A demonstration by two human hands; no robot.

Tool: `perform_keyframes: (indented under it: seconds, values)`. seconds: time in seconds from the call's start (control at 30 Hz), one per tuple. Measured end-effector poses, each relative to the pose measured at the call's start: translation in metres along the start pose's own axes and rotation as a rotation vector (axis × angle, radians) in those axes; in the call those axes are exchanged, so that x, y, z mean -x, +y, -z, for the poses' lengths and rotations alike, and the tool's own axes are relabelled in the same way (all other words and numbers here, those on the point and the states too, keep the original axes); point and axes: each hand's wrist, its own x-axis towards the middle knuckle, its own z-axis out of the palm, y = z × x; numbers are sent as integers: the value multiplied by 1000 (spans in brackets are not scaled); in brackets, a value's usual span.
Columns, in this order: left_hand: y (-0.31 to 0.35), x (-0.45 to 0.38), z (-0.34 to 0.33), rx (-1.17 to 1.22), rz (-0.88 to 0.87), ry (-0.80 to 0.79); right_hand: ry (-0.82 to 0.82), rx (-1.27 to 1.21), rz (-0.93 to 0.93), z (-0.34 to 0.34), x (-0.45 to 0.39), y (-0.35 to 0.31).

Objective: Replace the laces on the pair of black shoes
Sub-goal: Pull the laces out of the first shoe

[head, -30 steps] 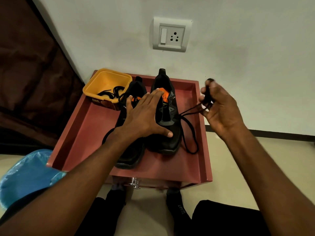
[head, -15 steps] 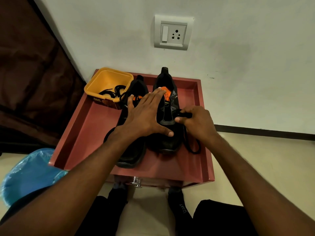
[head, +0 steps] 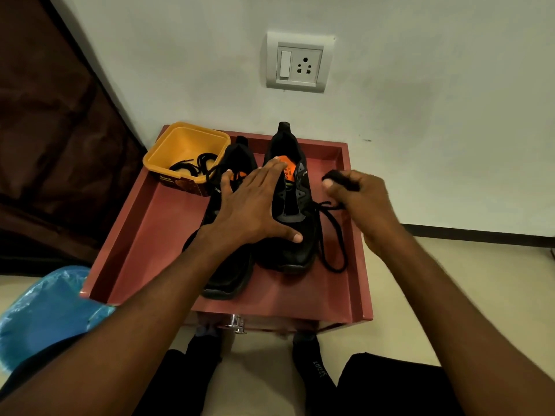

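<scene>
On a red tray (head: 144, 235), the right shoe (head: 295, 235) is pressed by the flat left hand (head: 252, 211); its lace (head: 330, 235) is pinched by the right hand (head: 360, 199).

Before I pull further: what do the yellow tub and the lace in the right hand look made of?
Square yellow tub: looks like moulded plastic, smooth with a soft sheen and a printed label band. Black lace gripped by the right hand: likely woven fabric cord, matte, draping in a limp loop beside the right shoe.
</scene>
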Motion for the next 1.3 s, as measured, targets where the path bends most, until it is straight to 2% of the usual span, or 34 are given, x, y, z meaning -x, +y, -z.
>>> perform_keyframes:
  seconds: [0.07,0.13,0.23,0.47,0.5,0.57,0.63,0.7,0.73,0.77,0.83,0.93,1.0,1.17,1.3]
  values:
    - [-1,-1,-1,13,-5,0,-94,368,102,-10,3,8]
    - [-2,-1,-1,13,0,3,-164,566,137,-18,5,14]
    - [-3,-1,-2,-31,18,15,-142,593,122,-23,4,20]
    - [-4,1,-2,-25,29,12,-114,447,15,-24,4,19]
    - [-3,1,-1,-20,32,12,-125,333,-38,-22,3,16]
    - [-2,1,-1,-7,41,9,-107,-108,-155,-9,1,3]
    - [-1,0,0,-3,46,8,-48,-599,-182,9,-5,-9]
    - [-1,0,0,-3,45,12,2,-875,-198,18,-8,-12]
    - [-1,0,0,-2,42,12,24,-854,-218,16,-8,-10]
    - [-2,0,0,1,38,11,41,-721,-224,12,-7,-7]
    - [-2,0,0,2,32,9,38,-319,-158,1,-5,1]
    - [-3,0,0,-1,29,13,-89,208,45,-16,-1,11]
    - [-2,1,0,-4,28,12,-166,459,113,-23,2,16]
    - [-4,1,-1,4,20,19,-145,596,111,-26,1,15]
    - [-5,0,-1,5,20,11,-199,441,67,-26,0,14]
